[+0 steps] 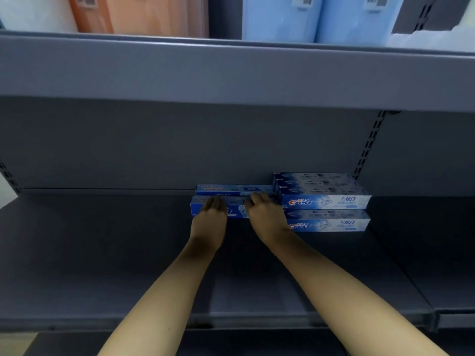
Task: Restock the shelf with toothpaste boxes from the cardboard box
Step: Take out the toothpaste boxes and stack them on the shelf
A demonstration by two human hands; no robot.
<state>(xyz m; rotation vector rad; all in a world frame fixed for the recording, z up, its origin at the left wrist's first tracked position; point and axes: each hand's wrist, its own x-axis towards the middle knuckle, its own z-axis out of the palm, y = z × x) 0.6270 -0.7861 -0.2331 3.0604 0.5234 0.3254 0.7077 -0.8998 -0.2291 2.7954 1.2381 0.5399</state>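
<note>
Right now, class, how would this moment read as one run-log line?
step: placing toothpaste box on shelf | left hand: flat on box | right hand: fingers over top edge | stack: at right

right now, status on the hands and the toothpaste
Left hand flat on front toothpaste box. Right hand curled on it. Stacked boxes close at right. Path clear.

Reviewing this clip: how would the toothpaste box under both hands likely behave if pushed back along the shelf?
The toothpaste box looks rigid, long and flat-sided, so it should probably slide rather than roll or tip. Its printed surface appears smooth, likely gliding easily on the grey shelf. With the left hand and right hand spread apart, skewing seems unlikely.
</note>
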